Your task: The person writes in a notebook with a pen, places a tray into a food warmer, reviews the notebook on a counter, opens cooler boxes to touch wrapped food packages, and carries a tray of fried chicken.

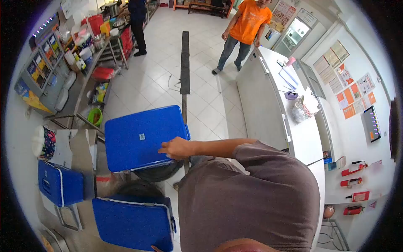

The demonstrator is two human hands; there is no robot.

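My right hand [176,148] reaches left over the lid of a large blue cooler box [138,136], near its right front edge. Its fingers are loosely bent and slightly apart, with no object seen in them. Whether they touch the lid is unclear. Below, a second blue cooler box [132,222] has a white rim and a side latch. At its bottom edge only a small bit of my left hand [156,248] shows; the rest is out of frame. A smaller blue cooler box [61,183] stands further left.
Dark round shapes [157,172] show below the large cooler. White chest freezers [264,94] line the right side. A person in an orange shirt [251,21] stands beside them; another in dark clothes [137,25] is near the cluttered left counter [86,71]. Fire extinguishers [353,210] hang right.
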